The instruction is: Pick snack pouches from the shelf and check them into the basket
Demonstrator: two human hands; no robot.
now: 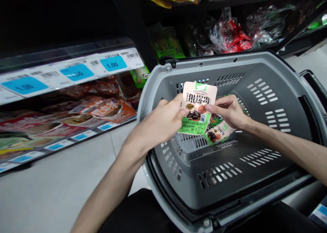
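Observation:
Above a grey plastic shopping basket (255, 178), a pink and green snack packet (196, 110) is held up, its printed front towards me. My left hand (163, 118) is closed on the packet's left edge, thumb lying on the front. On the opposite edge, my right hand (230, 112) pinches the same packet between thumb and fingers. Below, in the basket, lie more packets of similar look (219, 132), partly covered by the held one and by my right hand.
Left of the basket is a shelf edge with blue price labels (76, 72); bagged foods (102, 112) fill a low shelf beneath it. Behind the basket, a dark shelf holds red packets (233, 37) and green packets (167, 43). Pale floor tiles (63, 185) show at lower left.

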